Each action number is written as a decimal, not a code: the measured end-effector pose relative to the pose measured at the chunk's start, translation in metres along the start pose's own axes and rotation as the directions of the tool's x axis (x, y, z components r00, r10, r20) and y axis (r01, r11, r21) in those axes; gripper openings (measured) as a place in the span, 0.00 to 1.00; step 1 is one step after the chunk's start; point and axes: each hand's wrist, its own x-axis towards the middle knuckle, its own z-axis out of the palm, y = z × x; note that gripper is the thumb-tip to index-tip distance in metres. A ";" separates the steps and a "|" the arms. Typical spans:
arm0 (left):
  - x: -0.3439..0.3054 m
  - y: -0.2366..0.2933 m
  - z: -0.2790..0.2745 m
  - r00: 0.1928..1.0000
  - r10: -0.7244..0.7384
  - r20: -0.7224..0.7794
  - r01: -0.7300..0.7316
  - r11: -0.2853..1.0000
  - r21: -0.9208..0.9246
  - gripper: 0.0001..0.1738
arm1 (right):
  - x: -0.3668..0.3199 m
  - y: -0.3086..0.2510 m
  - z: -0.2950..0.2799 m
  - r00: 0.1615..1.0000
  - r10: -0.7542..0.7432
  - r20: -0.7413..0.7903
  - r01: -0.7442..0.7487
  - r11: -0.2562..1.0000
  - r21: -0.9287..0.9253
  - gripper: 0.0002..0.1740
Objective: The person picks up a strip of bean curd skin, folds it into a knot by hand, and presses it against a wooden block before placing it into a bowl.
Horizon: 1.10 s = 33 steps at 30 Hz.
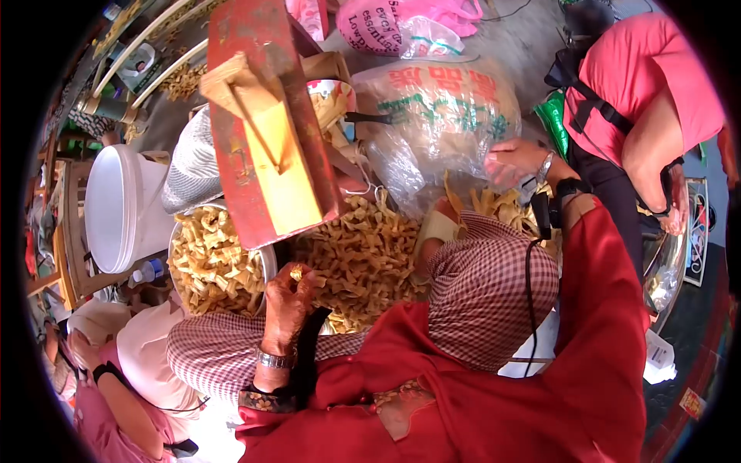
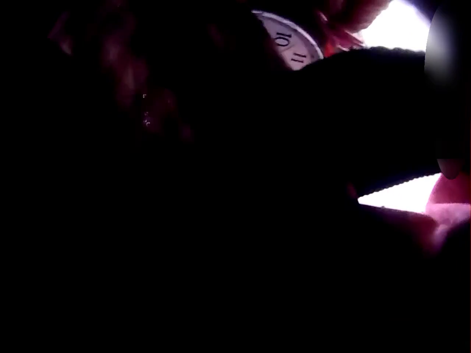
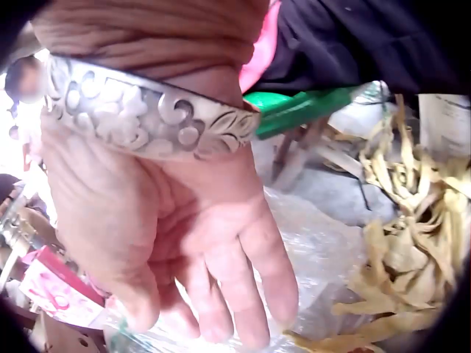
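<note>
In the head view my left hand [image 1: 287,307] is raised in front of the wooden board, fingers curled, pinching a small yellow knotted strip [image 1: 296,272] at the fingertips. Below and beyond it lies a heap of yellow knots [image 1: 363,255]. My right hand [image 1: 519,160] reaches forward with straight fingers at the edge of a large clear plastic bag [image 1: 440,100]. The right wrist view shows this hand [image 3: 213,243] palm up over the clear plastic, a silver bracelet on the wrist and nothing in the palm. Nearby are long loose yellow strips [image 3: 405,257]. The left wrist view is mostly dark.
A red-painted board with a yellow wooden piece [image 1: 266,147] stands over the heap. To its left are a basin of knots [image 1: 212,270] and a white bucket [image 1: 123,208]. A pink bag [image 1: 409,27] lies behind. Other people sit at left and right.
</note>
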 end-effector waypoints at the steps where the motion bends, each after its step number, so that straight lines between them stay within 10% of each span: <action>1: 0.002 -0.001 -0.001 1.000 -0.002 0.024 0.002 1.000 -0.004 0.09 | 0.000 0.008 -0.001 0.999 0.036 -0.015 -0.036 0.998 0.043 0.22; 9: 0.012 -0.003 0.003 0.989 -0.144 -0.023 0.145 0.985 0.093 0.09 | 0.034 0.083 0.006 0.978 0.176 -0.115 -0.183 0.981 -0.058 0.20; 15: 0.018 0.000 0.011 0.977 -0.210 -0.016 0.209 0.954 0.214 0.10 | 0.108 0.140 0.059 0.985 -0.160 -0.056 0.160 0.987 -0.019 0.24; 18: 0.020 -0.004 0.014 0.975 -0.217 -0.041 0.221 0.945 0.240 0.10 | 0.118 0.102 0.086 0.992 -0.076 0.100 0.074 0.997 0.024 0.26; 21: 0.022 -0.005 0.017 0.964 -0.265 -0.035 0.265 0.931 0.252 0.10 | 0.168 0.121 0.114 0.932 -0.355 0.079 0.343 0.786 -0.514 0.30; 33: 0.026 -0.033 0.022 0.966 -0.259 0.015 0.247 0.936 0.252 0.09 | 0.171 0.076 0.141 0.989 -0.131 -0.073 0.060 0.791 -0.609 0.45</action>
